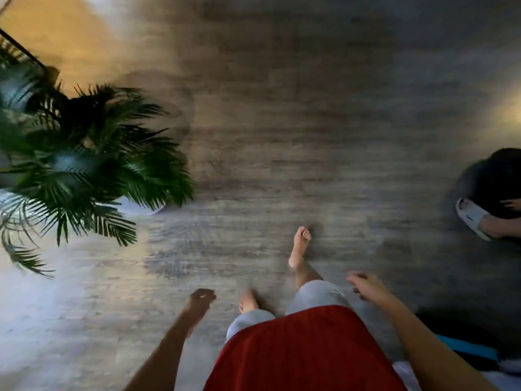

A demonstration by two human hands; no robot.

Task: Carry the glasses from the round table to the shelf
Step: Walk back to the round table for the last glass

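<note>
No glasses, round table or shelf show in the head view, which is blurred by motion. My left hand (200,301) hangs low at centre-left, fingers curled in with nothing in them. My right hand (366,287) hangs at the right, fingers loosely apart and holding nothing. Between them I see my red top, grey shorts and bare feet stepping across the grey wood-look floor (310,122).
A large potted palm (84,165) spreads over the left side, its fronds reaching toward the middle. Another person's foot in a white slipper (473,218) is at the right edge. A dark and blue object (473,348) lies at the lower right.
</note>
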